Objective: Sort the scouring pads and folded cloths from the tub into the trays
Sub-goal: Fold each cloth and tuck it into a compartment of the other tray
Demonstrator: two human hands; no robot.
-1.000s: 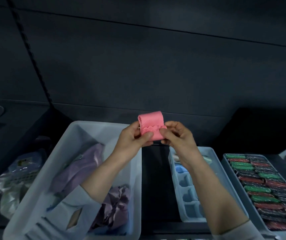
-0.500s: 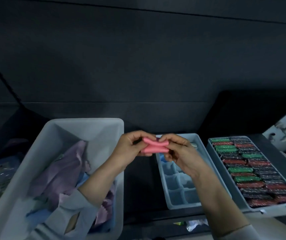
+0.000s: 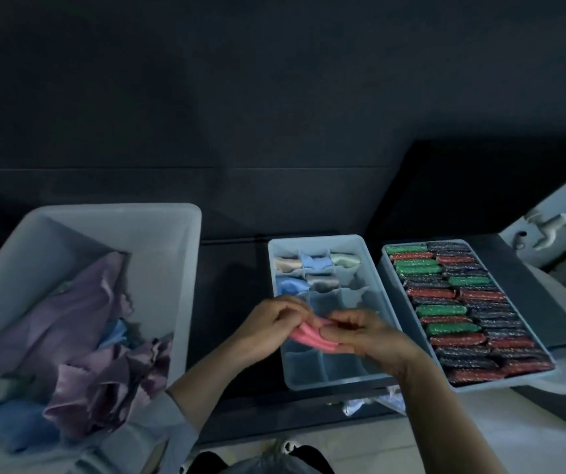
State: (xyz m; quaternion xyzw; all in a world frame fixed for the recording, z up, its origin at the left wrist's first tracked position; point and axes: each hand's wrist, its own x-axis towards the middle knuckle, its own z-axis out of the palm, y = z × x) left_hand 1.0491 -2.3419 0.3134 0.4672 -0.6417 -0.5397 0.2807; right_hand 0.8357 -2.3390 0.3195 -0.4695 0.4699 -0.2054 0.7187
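Progress: partly done, by the look of it. The divided tray (image 3: 370,323), pale plastic with thin cross-walls forming small cells, sits at the centre of the view. Its cells at 12 o'clock hold five folded cloths (image 3: 315,271) in cream, blue, pale green and grey; the cells at its 6 o'clock end appear vacant. The pad tray (image 3: 385,265), at 3 o'clock of the divided tray and just beside it, looks packed full with scouring pads (image 3: 462,302) in two tight columns.

Item in hand: one pink cloth (image 3: 309,338), folded into a soft, thick roll with rounded edges, held low over the middle cells of the divided tray. The left hand (image 3: 271,323) pinches its left end with curled fingers; the right hand (image 3: 363,331) grips its right end, fingers bent round it. It is likely being pressed to fit a cell; not yet seated.

Remaining: the tub (image 3: 185,234), a deep pale plastic bin at 9 o'clock, holds a loose heap of cloths (image 3: 79,323), mauve and blue, thin, crumpled, with pinked zigzag edges. None appear folded. No pads are visible in the tub.

Textures: pads are coarse and glittery in green, red and dark tones; cloths are smooth with a slight sheen.
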